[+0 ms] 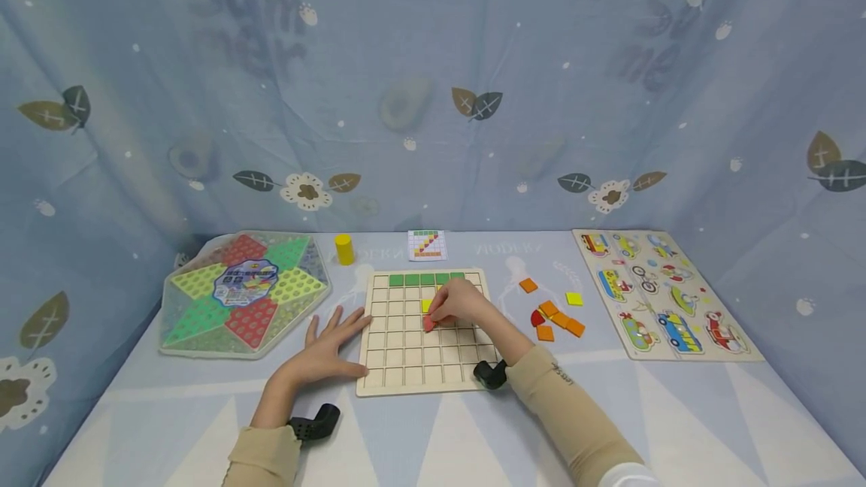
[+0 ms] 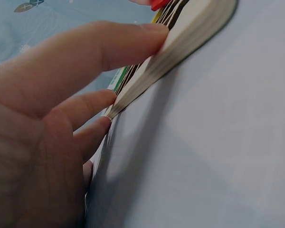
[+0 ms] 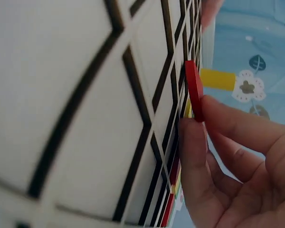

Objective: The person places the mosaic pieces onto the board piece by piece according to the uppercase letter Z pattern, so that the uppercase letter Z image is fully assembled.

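Observation:
A wooden grid board point(image 1: 395, 355) lies flat on the table, with a row of green tiles point(image 1: 427, 279) along its far side. My right hand point(image 1: 460, 302) pinches a small red tile point(image 3: 194, 90) between thumb and fingers, low over the board's middle. Just beyond that piece, a yellow tile point(image 1: 427, 306) sits in the grid, partly covered by the fingers. More red tiles show under the hand in the right wrist view. My left hand point(image 1: 325, 352) is spread at the board's left edge, its thumb and fingertips touching the rim.
Right of the board lie several orange tiles point(image 1: 528, 285), a red piece point(image 1: 537, 318) and a yellow square point(image 1: 573, 298). Behind stand a pattern card point(image 1: 427, 245) and a yellow cylinder point(image 1: 344, 249). A star-patterned game board point(image 1: 196, 284) lies left, a picture puzzle point(image 1: 625, 322) far right.

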Motion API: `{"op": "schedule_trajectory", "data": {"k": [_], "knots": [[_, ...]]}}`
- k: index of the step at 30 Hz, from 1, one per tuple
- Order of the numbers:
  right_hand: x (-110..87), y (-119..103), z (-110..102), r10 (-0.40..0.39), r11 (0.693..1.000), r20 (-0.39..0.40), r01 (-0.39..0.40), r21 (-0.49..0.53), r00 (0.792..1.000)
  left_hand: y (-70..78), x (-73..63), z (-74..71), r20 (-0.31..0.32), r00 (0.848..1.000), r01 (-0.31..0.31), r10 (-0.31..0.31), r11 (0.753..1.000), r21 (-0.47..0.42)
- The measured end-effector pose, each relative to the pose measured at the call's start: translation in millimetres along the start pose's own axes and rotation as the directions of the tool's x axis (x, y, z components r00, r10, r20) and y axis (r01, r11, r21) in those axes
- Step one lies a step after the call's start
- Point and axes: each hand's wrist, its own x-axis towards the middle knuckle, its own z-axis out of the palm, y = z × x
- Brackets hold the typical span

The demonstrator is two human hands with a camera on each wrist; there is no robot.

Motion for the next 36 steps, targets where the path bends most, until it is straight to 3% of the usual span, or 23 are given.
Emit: {"op": "schedule_trajectory", "data": {"k": [5,11,19,22,26,31,36], "knots": [[1.0,-4,4,-0.015,0.989,-0.039,0.009,-0.147,0.999,0.5,-0.3,0.2,0.002,1.0,0.008,-0.008,1.0,-0.003],[1.1,-6,5,0.014,0.983,-0.087,-0.029,-0.181,0.996,2.7,0.6,0.3,0.006,1.0,0.012,-0.011,1.0,-0.007],[2.1,-5,7,-0.041,0.977,-0.094,0.021,-0.212,0.995,1.7,-0.2,-0.5,0.003,1.0,0.003,-0.003,1.0,-0.002],[0.3,-4,3,-0.042,0.988,-0.081,0.029,-0.153,0.996,1.0,-0.8,-0.3,0.002,1.0,-0.003,0.003,1.0,-0.003],[-5.5,3,-11,-0.039,0.999,-0.058,0.041,0.032,0.998,1.4,-1.1,-0.1,-0.004,1.0,-0.008,0.008,1.0,0.001],[-15.8,22,-37,-0.028,0.973,-0.075,0.045,0.226,0.997,2.3,-0.8,0.4,-0.006,1.0,0.0,0.0,1.0,-0.005],[-29.2,47,-65,0.078,0.962,-0.162,-0.032,0.27,0.984,3.1,-0.4,0.3,-0.005,1.0,0.002,-0.002,1.0,-0.012]]}}
